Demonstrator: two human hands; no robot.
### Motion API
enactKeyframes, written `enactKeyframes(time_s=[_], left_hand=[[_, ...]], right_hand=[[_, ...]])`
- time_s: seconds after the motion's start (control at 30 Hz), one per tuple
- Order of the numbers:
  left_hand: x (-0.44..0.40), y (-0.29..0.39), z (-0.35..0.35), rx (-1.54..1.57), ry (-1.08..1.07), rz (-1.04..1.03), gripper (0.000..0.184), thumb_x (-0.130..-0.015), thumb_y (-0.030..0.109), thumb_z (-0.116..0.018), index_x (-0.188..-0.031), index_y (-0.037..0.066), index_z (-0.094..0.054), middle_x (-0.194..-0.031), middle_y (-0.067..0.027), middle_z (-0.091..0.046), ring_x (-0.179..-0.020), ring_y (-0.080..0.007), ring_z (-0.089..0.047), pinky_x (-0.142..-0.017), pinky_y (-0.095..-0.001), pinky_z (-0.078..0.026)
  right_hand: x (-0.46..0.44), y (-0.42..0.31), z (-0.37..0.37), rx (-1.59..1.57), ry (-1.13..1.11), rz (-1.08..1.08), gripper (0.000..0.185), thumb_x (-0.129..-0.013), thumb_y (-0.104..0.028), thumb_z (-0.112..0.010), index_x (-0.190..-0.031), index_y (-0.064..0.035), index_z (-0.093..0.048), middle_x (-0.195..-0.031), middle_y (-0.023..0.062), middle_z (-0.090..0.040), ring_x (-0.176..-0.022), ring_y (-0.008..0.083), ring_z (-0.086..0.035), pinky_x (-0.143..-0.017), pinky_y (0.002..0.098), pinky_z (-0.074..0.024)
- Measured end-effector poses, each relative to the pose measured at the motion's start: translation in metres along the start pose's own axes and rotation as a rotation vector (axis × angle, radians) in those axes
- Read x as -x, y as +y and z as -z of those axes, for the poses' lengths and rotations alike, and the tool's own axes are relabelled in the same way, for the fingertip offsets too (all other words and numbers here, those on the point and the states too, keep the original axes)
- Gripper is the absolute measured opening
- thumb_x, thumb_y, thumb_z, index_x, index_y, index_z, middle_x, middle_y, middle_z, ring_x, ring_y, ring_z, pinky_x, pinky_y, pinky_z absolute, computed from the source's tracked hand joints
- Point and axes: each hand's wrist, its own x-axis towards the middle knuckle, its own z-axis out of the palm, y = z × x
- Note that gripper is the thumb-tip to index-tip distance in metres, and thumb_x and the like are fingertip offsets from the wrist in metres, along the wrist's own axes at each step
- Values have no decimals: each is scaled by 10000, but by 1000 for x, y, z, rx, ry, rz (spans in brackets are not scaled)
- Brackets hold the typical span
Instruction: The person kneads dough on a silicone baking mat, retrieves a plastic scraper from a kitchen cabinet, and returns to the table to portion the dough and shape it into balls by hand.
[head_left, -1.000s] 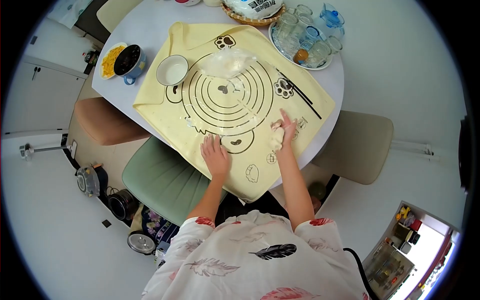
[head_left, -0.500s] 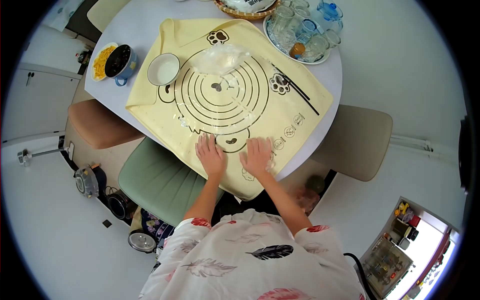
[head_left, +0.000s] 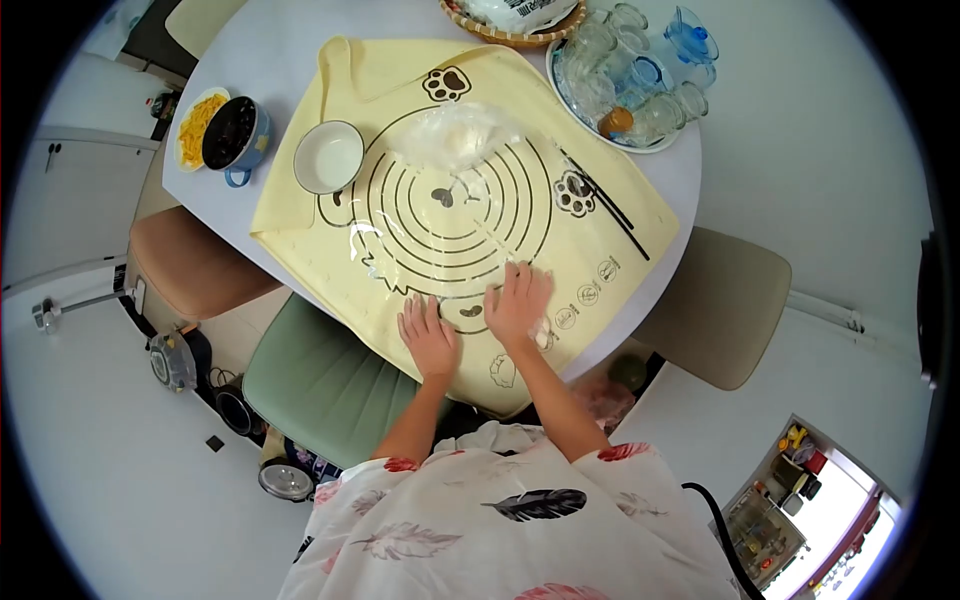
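My left hand (head_left: 430, 337) lies palm down near the front edge of a cream silicone mat (head_left: 300, 225), fingers stretched out and a little apart. Beside it, slightly farther forward, my right hand (head_left: 518, 304) rests flat with its fingers extended. A small whitish thing (head_left: 543, 334), too unclear to name, shows by the right wrist. Glints around the printed circles look like clear plastic film (head_left: 370, 242) on the mat. Farther away sits a clear plastic bag (head_left: 455, 135) with something white in it. A white bowl (head_left: 330, 157) stands at the mat's left; black chopsticks (head_left: 608, 205) lie at its right.
On the table's left are a blue pot (head_left: 236, 135) with dark contents and a plate of yellow strips (head_left: 200, 128). A tray (head_left: 655, 146) of glass cups and a wicker basket (head_left: 515, 38) stand at the back right. Chairs (head_left: 310, 365) surround the table.
My right hand has slid forward over the mat, while my left hand stays at about the same spot. The whole view has shifted slightly.
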Motion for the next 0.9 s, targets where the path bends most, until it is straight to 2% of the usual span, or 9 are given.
enactKeyframes(time_s=[0.33,0.4,0.43,0.47,0.53,0.67,0.73,0.87,0.9], left_hand=[[3,0,1,38,39,-6,429,-805,139,-473,-1225,55,-455,-1314,-162,-376,-1256,-332,-298,-1055,-493,-204],[2,1,4,67,49,-5,417,-815,142,-466,-1221,48,-458,-1313,-164,-377,-1251,-335,-303,-1056,-489,-198],[-1,2,5,70,60,-16,417,-815,142,-466,-1221,48,-458,-1313,-164,-377,-1251,-335,-303,-1056,-489,-198],[0,4,7,74,76,-24,414,-818,135,-458,-1222,43,-455,-1305,-166,-386,-1245,-336,-308,-1055,-484,-201],[5,2,7,84,96,-39,411,-822,128,-449,-1223,38,-452,-1297,-169,-394,-1240,-337,-313,-1054,-479,-203],[1,5,10,461,250,0,319,-845,98,-406,-1126,3,-523,-1194,-174,-490,-1189,-314,-381,-1029,-432,-251],[6,28,30,925,-112,1,296,-886,140,-373,-1081,-4,-542,-1119,-146,-549,-1117,-277,-455,-976,-380,-319],[12,87,53,1678,-714,1004,506,-935,420,-312,-1142,6,-514,-1093,-109,-579,-1040,-214,-537,-884,-325,-414],[15,87,59,1682,-706,996,506,-935,420,-312,-1142,6,-514,-1093,-109,-579,-1040,-214,-537,-884,-325,-414]], right_hand=[[-66,-8,-31,-131,238,-93,348,-779,-224,-546,-1060,-23,-505,-1021,119,-519,-964,247,-481,-904,422,-339],[-68,1,-37,-921,176,-588,330,-814,-256,-524,-1048,-24,-510,-939,103,-546,-895,203,-508,-803,357,-396],[-66,-1,-40,-1149,476,-647,302,-815,-261,-538,-1027,-46,-529,-848,66,-566,-790,168,-515,-730,286,-408],[-62,8,-38,-1151,490,-644,302,-815,-261,-538,-1027,-46,-529,-848,66,-566,-790,168,-515,-730,286,-408],[-48,35,-19,-2102,205,-992,285,-804,-255,-552,-1015,-64,-545,-788,27,-570,-743,166,-509,-748,313,-403],[-24,19,32,-2604,55,-983,309,-799,-302,-539,-972,-47,-560,-783,30,-559,-693,191,-490,-810,378,-400],[-9,14,39,-2745,-22,-778,299,-802,-282,-540,-936,-15,-546,-777,80,-539,-721,225,-501,-845,409,-406],[2,9,47,-2688,38,-702,304,-807,-273,-540,-970,-16,-533,-792,87,-557,-721,218,-512,-808,402,-422],[4,13,47,-2693,70,-676,288,-812,-249,-537,-985,-19,-527,-787,83,-565,-710,211,-518,-785,382,-436]])
